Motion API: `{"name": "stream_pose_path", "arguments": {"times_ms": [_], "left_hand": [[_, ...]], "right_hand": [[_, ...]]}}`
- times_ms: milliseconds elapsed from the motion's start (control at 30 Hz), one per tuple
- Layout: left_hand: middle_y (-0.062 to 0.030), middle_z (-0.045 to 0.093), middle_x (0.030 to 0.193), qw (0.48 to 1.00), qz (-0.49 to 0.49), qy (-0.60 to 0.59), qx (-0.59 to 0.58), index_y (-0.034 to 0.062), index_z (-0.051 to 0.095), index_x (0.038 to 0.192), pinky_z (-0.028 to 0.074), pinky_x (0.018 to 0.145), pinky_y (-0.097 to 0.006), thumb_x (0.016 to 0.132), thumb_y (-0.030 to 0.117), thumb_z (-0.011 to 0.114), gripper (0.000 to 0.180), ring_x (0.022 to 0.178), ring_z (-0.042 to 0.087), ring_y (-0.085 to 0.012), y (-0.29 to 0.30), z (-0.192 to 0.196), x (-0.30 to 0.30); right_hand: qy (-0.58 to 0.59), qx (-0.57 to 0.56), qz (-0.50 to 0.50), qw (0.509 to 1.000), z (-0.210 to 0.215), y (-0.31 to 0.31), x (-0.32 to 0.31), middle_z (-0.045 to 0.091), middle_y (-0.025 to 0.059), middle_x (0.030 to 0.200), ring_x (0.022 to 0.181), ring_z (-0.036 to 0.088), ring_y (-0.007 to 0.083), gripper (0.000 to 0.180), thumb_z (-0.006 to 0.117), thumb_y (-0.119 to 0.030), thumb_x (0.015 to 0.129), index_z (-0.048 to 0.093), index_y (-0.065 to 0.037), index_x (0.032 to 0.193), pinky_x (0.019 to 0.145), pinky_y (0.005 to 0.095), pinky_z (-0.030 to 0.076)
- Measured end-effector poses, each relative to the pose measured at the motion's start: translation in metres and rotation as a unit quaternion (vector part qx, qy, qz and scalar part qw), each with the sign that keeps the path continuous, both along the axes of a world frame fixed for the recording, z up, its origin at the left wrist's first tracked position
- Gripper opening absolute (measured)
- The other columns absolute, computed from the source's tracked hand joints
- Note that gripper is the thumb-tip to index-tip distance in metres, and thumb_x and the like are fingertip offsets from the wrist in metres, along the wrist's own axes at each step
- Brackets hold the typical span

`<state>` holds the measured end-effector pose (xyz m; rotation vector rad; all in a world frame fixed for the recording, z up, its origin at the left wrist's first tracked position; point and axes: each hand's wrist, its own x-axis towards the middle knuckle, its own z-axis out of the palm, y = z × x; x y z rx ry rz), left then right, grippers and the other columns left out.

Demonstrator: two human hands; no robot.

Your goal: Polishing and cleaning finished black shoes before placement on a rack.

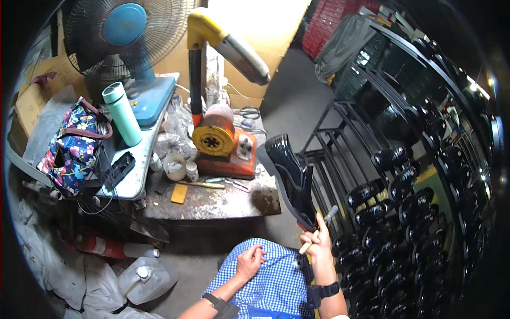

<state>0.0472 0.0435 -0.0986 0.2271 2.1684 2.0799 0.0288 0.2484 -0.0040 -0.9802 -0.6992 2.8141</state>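
Observation:
A glossy black shoe is held up beside the workbench, its opening toward the top and its lower end at my right hand. That hand is closed round the shoe's lower end. The same fingers also grip a slim tool with a pale wooden handle and a grey tip; it looks like a brush, but I cannot tell for certain. My left hand rests on the blue checked apron over my lap. Its fingers are curled in, and nothing shows in them.
An orange machine stands on the stained bench, near a yellow block, a pen-like tool and small pots. A mint bottle, floral bag and blue fan are left. Racks of black shoes fill the right.

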Motion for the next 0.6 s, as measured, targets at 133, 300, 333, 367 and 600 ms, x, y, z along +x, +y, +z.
{"name": "stream_pose_path", "arguments": {"times_ms": [133, 300, 333, 367, 600], "left_hand": [[-0.0139, 0.06, 0.099, 0.991, 0.03, -0.076, 0.105, -0.0002, 0.046, 0.117, 0.052, 0.059, -0.025, 0.088, 0.006, 0.046, 0.029, 0.077, 0.063, -0.0166, -0.007, 0.009, -0.002], [-0.0197, 0.031, 0.134, 0.983, 0.076, 0.167, 0.026, -0.002, 0.022, 0.134, 0.034, 0.098, -0.037, 0.072, 0.021, 0.07, 0.081, 0.123, 0.034, -0.0291, -0.005, 0.069, -0.014], [-0.0207, 0.026, 0.137, 0.977, 0.063, 0.205, -0.025, -0.0032, 0.018, 0.135, 0.028, 0.102, -0.04, 0.068, 0.027, 0.074, 0.092, 0.128, 0.026, -0.0314, -0.003, 0.085, -0.013], [-0.0199, 0.021, 0.139, 0.969, 0.039, 0.229, -0.083, -0.0014, 0.016, 0.136, 0.026, 0.103, -0.04, 0.066, 0.027, 0.075, 0.096, 0.129, 0.022, -0.0313, -0.001, 0.099, -0.01], [-0.0158, 0.053, 0.118, 0.967, 0.036, 0.239, -0.081, -0.0019, 0.047, 0.121, 0.037, 0.094, -0.031, 0.08, 0.014, 0.062, 0.047, 0.109, 0.05, -0.0231, 0.003, 0.121, 0.013]], "right_hand": [[-0.055, -0.041, 0.049, 0.996, -0.005, 0.019, 0.076, 0.029, -0.0037, 0.04, 0.029, 0.026, 0.0102, 0.023, 0.058, -0.03, 0.084, 0.05, -0.011, 0.076, 0.037, 0.0249, 0.029], [-0.04, 0.021, 0.061, 0.997, -0.001, 0.033, 0.159, 0.059, 0.0, 0.061, 0.027, 0.03, 0.0056, 0.018, 0.056, -0.025, 0.085, 0.059, -0.008, 0.083, 0.034, 0.0216, 0.028], [-0.038, 0.049, 0.053, 0.997, 0.003, 0.033, 0.172, 0.061, 0.0017, 0.068, 0.028, 0.03, 0.0053, 0.016, 0.057, -0.023, 0.085, 0.058, -0.007, 0.082, 0.034, 0.0216, 0.029], [-0.042, 0.085, 0.062, 0.994, 0.008, 0.033, 0.181, 0.061, 0.0021, 0.068, 0.028, 0.03, 0.0051, 0.016, 0.058, -0.022, 0.084, 0.057, -0.006, 0.084, 0.034, 0.0218, 0.03], [-0.056, 0.151, 0.072, 0.984, 0.022, 0.029, 0.219, 0.059, 0.0029, 0.071, 0.029, 0.031, 0.0041, 0.017, 0.055, -0.019, 0.084, 0.053, -0.003, 0.089, 0.032, 0.0207, 0.03]]}}
